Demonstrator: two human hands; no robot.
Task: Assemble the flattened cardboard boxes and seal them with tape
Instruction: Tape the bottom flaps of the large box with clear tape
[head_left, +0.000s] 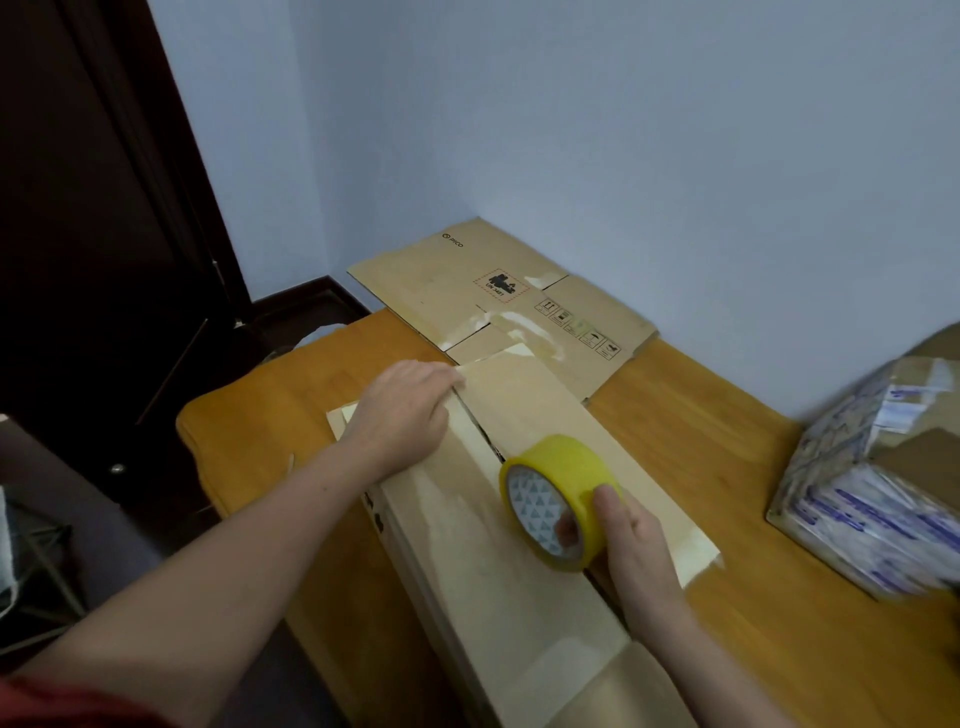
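Plainly, the seam is what matters. The tan cardboard box lies on the wooden bench with its top flaps folded shut. The dark seam between the flaps follows the box's long axis, from about 11 o'clock at the far end to about 5 o'clock close to the person.

The right hand grips the yellow roll of packing tape. Its thumb is curled over the outer band and at least one finger shows through the core. The roll stands on edge on the seam, roughly midway along it.

The left hand lies at about 11 o'clock from the roll, well apart from it. It rests palm down with fingers fairly straight, pressing the flaps at the far end of the seam. Whether a tape end is pinned under those fingers, or a strip already spans the stretch between the hands, cannot be told; the tape would be nearly the colour of the card.

Judging from this, the next move is a pull of the roll along the seam toward 5 o'clock. The right hand is the nearer one for that, and the left hand would hold the far end down. Any drift to either side would leave the gap uncovered.

A flattened brown cardboard box with printed shipping marks waits at 12 o'clock against the wall. A parcel wrapped in printed tape sits at 3 o'clock.
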